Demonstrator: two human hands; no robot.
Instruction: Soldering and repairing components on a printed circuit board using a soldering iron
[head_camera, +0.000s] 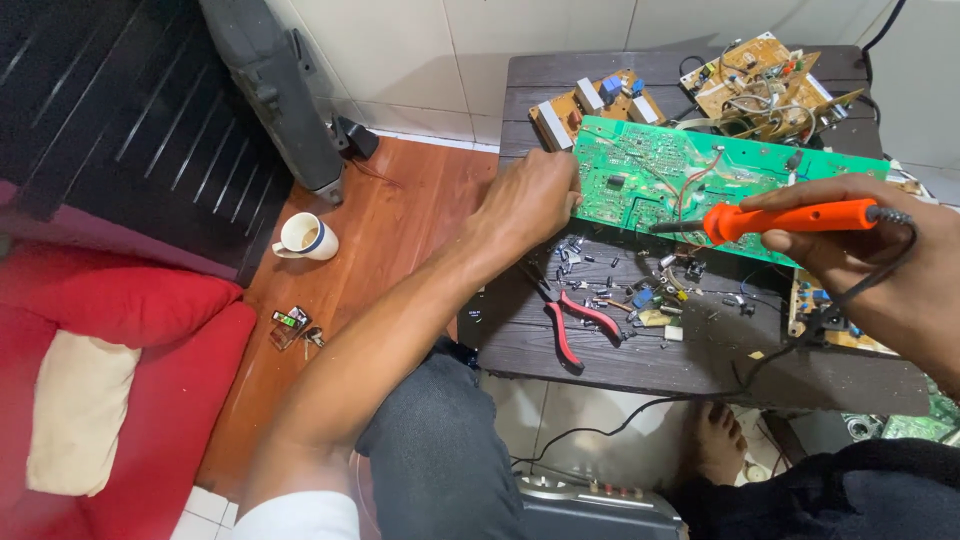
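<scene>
Dark wooden table (620, 350) sitting low over the floor, green circuit board (690, 180) lying on it, left hand (530, 200) pinching the board's left edge, right hand (880, 260) squeezing an orange soldering iron (790, 218) shut, its tip touching the board, red pliers (575, 325) lying near small loose parts (610, 275).

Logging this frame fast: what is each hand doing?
Left hand: closed, gripping the green circuit board edge.
Right hand: closed, holding the orange soldering iron.
</scene>
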